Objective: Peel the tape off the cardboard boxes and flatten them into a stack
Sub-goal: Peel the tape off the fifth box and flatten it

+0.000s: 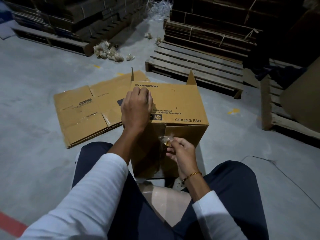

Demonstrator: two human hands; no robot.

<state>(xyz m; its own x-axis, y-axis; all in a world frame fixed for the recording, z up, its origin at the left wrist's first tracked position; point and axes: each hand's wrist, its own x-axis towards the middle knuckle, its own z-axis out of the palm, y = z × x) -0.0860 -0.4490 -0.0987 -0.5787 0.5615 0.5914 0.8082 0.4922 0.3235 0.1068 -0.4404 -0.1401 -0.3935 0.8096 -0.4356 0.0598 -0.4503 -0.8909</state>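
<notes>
- Dim indoor light, floor (43,70) greyish, centre brightest.
- Pallet stacks (216,23) at the top sink into near-black shadow.
- Wide-angle bend and soft blur at the edges.

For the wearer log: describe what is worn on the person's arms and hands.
Both arms wear long white sleeves, the left sleeve faintly ribbed. Left hand is bare. The right hand is bare too, with a thin gold bangle and a dark bead band at the wrist.
</notes>
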